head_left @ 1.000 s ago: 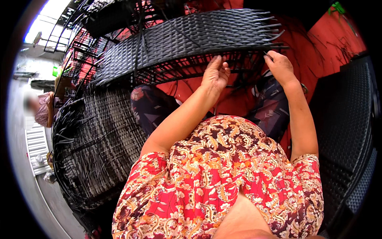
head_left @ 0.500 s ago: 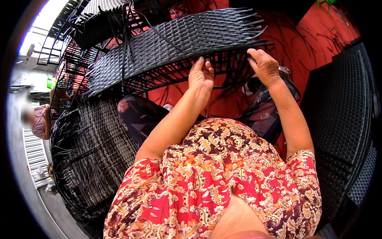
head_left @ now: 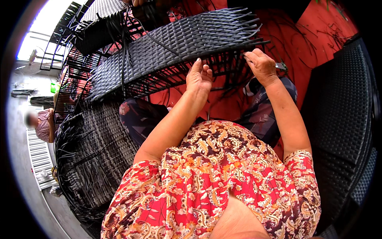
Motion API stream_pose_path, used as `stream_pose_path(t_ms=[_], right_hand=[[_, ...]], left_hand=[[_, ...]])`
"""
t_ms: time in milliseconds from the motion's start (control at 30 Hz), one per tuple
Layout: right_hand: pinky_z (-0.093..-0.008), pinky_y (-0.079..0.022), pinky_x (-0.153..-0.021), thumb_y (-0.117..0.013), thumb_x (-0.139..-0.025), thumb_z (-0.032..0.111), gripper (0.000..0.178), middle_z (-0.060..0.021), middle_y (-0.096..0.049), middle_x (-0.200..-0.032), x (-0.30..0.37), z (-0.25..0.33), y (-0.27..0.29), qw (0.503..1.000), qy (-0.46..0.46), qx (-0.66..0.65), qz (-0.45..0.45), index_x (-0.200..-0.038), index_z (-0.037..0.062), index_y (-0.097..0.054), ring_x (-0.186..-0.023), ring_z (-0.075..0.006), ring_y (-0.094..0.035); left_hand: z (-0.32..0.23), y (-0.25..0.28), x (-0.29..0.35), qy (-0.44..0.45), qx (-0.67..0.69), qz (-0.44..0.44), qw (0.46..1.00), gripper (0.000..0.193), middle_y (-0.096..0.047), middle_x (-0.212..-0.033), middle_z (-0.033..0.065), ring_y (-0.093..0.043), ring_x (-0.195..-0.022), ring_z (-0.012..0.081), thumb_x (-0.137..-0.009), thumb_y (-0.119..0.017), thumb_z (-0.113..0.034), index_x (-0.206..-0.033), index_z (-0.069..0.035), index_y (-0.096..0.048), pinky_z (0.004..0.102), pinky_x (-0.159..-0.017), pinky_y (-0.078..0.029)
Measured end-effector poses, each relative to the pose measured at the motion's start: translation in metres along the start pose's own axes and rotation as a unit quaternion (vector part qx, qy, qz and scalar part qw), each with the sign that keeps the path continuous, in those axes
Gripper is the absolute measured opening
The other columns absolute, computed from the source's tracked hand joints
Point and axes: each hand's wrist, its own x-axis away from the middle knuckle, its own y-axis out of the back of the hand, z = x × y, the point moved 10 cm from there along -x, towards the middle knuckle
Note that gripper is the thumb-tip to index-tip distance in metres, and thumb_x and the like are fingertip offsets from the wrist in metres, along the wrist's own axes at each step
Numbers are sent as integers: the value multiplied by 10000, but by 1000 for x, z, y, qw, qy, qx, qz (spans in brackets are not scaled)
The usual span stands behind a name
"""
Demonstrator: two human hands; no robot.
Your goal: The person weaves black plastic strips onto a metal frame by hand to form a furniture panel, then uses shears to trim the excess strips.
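Note:
A long dark grey woven wicker panel (head_left: pixel 175 42) lies across a black slatted frame (head_left: pixel 159 81) in front of me, with loose strand ends at both sides. My left hand (head_left: pixel 200 77) is at its near edge, palm up, thumb raised and fingers loosely curled apart. I see nothing held in it. To its right, my right hand (head_left: pixel 261 67) pinches thumb against forefinger just below the panel's right end. A thin dark strand seems to be in that pinch, though the fingertips hide most of it. One loose strand (head_left: pixel 157 40) trails over the panel's top.
A rounded woven piece (head_left: pixel 101 155) with frayed strands stands at my left, and dark woven panels (head_left: pixel 338 107) lean at my right. Cut strands lie on the red floor covering (head_left: pixel 314 44). Another person (head_left: pixel 44 124) is at far left; someone's hand (head_left: pixel 137 2) shows at the top.
My right hand has moved slightly left and down along the panel's edge, its fingertips closer together. The left hand keeps nearly the same place. The whole view has shifted a little.

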Motion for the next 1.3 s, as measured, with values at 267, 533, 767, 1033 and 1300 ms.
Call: stream_pose_path(t_ms=[267,533,767,1033,1300], right_hand=[[-343,-495,-593,-670,-728,98,151,-27,-570,-774,8,-3,1,1000,-19,-4,-24,-871,136,-642,-678,-255,-602],[-354,-502,-602,-657,-720,95,172,-26,-559,-792,11,2,2,999,-24,-20,-23,-882,146,-626,-698,-258,-603],[-340,-490,-612,-653,-749,101,141,-37,-584,-792,12,3,1,998,-45,-29,-14,-887,115,-636,-714,-258,-604],[-354,-487,-646,-638,-778,122,116,-65,-627,-865,9,-6,-18,996,-75,-26,47,-893,111,-633,-776,-285,-608],[-380,-474,-662,-588,-828,207,129,-94,-634,-852,23,-19,-42,985,-124,-48,114,-901,108,-627,-787,-316,-594]], left_hand=[[20,-4,-1,24,-30,47,998,149,-640,-806,18,-606,-673,150,-793,-687,-141,-870,-112,-563,277,-535,-462],[14,-7,4,-11,-52,43,998,208,-629,-788,16,-605,-659,153,-793,-692,-161,-906,-134,-520,287,-536,-455],[-2,-13,15,-71,-103,54,991,195,-606,-740,12,-535,-569,118,-791,-695,-172,-817,-121,-509,267,-493,-430],[-12,-13,11,-98,-133,83,983,153,-594,-729,53,-475,-530,113,-784,-669,-82,-798,-83,-516,257,-486,-390],[-8,15,-16,-72,-243,-2,967,69,-509,-619,51,-449,-483,140,-693,-589,-56,-695,-64,-521,256,-431,-331]])
